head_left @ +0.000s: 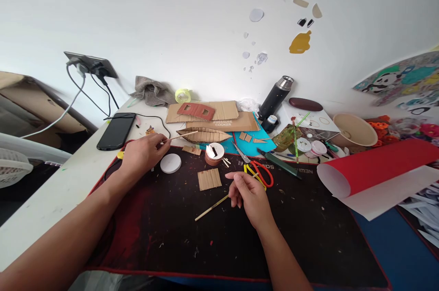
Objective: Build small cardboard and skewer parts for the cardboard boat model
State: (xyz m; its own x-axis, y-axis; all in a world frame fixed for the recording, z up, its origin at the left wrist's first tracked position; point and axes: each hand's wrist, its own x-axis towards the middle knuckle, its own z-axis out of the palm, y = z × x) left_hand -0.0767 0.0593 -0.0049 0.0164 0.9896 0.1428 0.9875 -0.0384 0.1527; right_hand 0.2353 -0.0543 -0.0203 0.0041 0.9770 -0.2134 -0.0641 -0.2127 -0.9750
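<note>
The table [44, 204] carries a dark, red-edged mat [164, 245], on which stands a small brown jar [214, 159] with a white top. Right of the jar, well apart, lies a partly rolled red sheet [380, 165]; behind it are stacked cardboard sheets [206, 110]. A black flask [276, 98] leans behind and to its right, and a phone [116, 131] lies well to its left.

The person's left hand [146, 154] is left of the jar, its fingers bent and closed with the thumb, pinching a thin stick [180, 136] that points toward the jar's rear side. The right hand [247, 195] is in front and to the right, index finger extended and the others loosely curled. A longer stick [211, 207] runs up to those curled fingers; whether they grip it cannot be told.

Just behind the jar is a boat-shaped cardboard piece [205, 136]. Red-handled scissors [263, 172] lie to its right, a square of cardboard [210, 179] just in front, and a round white lid [170, 163] to its left.
</note>
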